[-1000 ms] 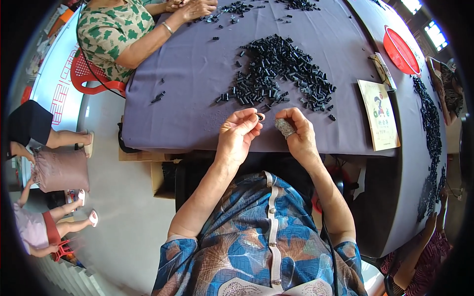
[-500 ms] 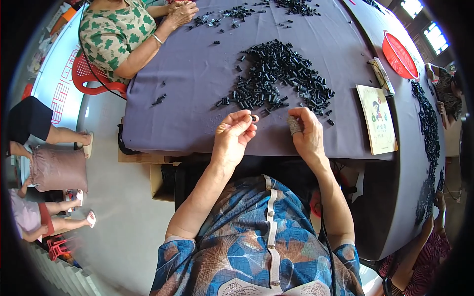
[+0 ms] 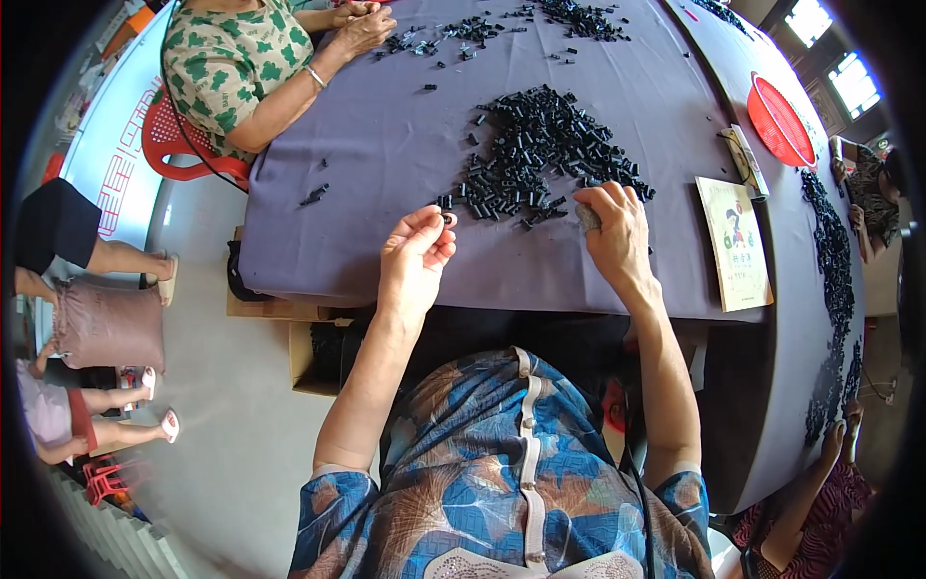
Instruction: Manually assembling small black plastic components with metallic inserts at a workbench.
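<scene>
I see the left hand (image 3: 417, 253) raised just above the near edge of the desk (image 3: 386, 174), with bare purple cloth open to its left. Its thumb and first fingers are pressed together on a small black ring (image 3: 450, 219), round with a pale hole in the middle. The right hand (image 3: 617, 232) lies at the near rim of the pile of black parts (image 3: 540, 154) and touches it; its fingers are curled around a small grey bundle (image 3: 586, 216), though I think I cannot say exactly what this bundle is, it is mostly hidden. Between the two hands there is free cloth. The parts in the pile are short, dark and tube-like, scattered loosely.

To the right of the right hand, a thin booklet (image 3: 735, 241) lies near the edge of the desk, and farther away a red round basket (image 3: 779, 124). Another person in a green patterned shirt (image 3: 241, 58) works at the far left corner, sitting on a red chair (image 3: 178, 145). Below the desk is a grey floor (image 3: 231, 425).
</scene>
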